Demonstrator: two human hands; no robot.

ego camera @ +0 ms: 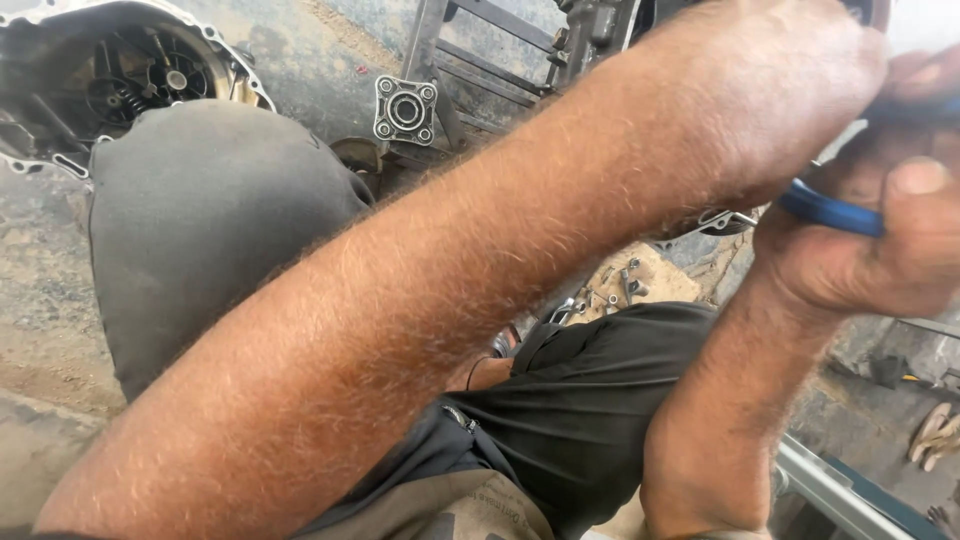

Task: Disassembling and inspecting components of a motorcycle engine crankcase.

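Blue-sleeved tool handles sit clenched in the right hand, thumb pressed on top, fingers wrapped under. Just left of that grip the left hand lies across, its wrist covering the tool's working end; whether it grasps anything I cannot tell. Below the grip, loose bolts lie on cardboard. Well left and beyond, a square flange rests on the ground, and farther left still sits a gearbox housing, open face up.

Both hands grip blue-handled pliers.
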